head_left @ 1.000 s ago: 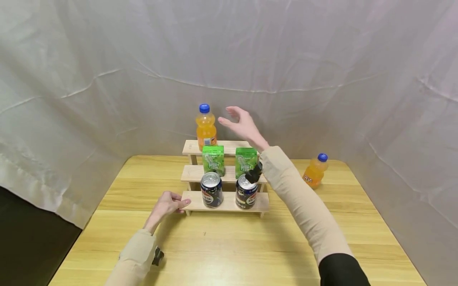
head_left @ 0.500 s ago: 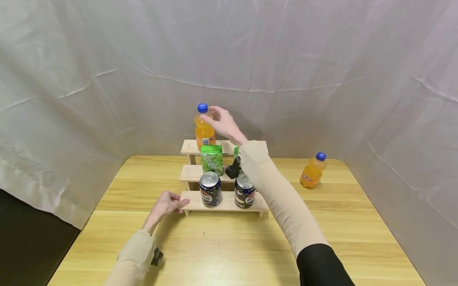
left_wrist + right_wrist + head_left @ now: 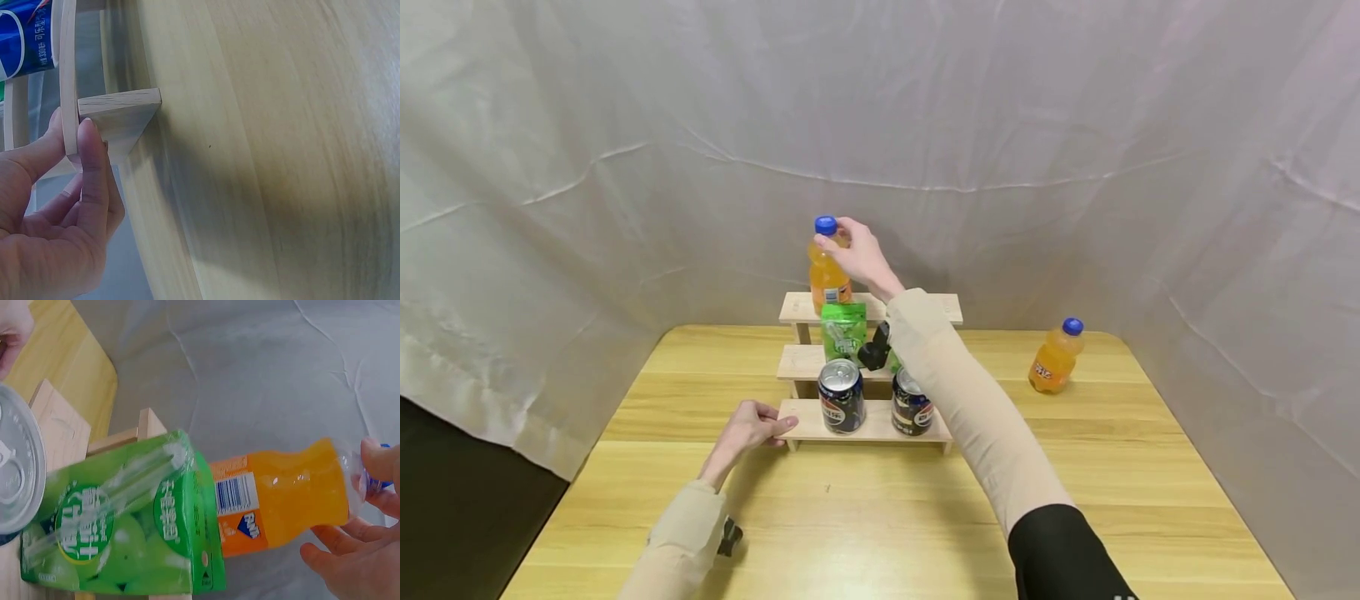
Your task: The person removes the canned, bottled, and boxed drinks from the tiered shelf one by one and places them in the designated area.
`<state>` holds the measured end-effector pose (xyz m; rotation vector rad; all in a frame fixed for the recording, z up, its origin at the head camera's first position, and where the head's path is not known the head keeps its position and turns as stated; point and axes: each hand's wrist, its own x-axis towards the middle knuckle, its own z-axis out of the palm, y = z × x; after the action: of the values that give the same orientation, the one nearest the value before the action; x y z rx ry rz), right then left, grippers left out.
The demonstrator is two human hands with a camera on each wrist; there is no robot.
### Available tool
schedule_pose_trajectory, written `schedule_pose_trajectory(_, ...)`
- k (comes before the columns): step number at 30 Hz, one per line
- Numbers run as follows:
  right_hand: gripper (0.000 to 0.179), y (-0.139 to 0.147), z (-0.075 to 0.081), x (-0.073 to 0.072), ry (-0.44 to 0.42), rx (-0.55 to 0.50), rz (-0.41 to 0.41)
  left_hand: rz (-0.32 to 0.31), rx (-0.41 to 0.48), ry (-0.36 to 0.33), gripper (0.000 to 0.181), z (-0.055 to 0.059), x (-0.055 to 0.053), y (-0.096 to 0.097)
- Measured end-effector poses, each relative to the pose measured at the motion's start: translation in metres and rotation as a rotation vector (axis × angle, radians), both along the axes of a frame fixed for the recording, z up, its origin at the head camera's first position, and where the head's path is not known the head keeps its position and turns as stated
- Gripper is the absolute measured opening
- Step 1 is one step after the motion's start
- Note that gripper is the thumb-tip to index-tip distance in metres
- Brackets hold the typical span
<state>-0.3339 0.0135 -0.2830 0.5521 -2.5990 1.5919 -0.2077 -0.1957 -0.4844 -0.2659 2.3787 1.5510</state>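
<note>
A three-step wooden display rack (image 3: 877, 427) stands on the table. My left hand (image 3: 747, 431) pinches the left end of its lowest board (image 3: 69, 81), thumb and fingers on opposite faces. On the top step an orange soda bottle (image 3: 829, 279) with a blue cap stands upright at the left. My right hand (image 3: 862, 257) grips that bottle by its neck, just under the cap; the right wrist view shows thumb and fingers (image 3: 337, 550) on either side. A green juice box (image 3: 119, 525) stands in front of the bottle on the middle step.
Two dark soda cans, one left (image 3: 841, 398) and one right (image 3: 912, 407), stand on the lowest step. My right forearm mostly covers a second green juice box (image 3: 893, 362). Another orange soda bottle (image 3: 1055, 358) stands on the table (image 3: 1120, 467) at right. Grey curtain (image 3: 1000, 125) hangs behind.
My right hand has moved left from beside the upper bottle and taken hold of its neck. The left hand keeps its pinch on the board.
</note>
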Motion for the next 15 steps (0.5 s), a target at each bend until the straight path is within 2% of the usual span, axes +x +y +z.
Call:
schedule_pose_trajectory(7,0.037,0.004,0.009,0.004,0.005,-0.054,-0.012,-0.018,-0.006,0.014,0.045,0.001,0.001,0.0)
schedule_pose_trajectory(15,0.035,0.036,0.038,0.007,0.02,-0.162,-0.038,-0.012,0.004,0.015,0.046,0.001,0.0,-0.001)
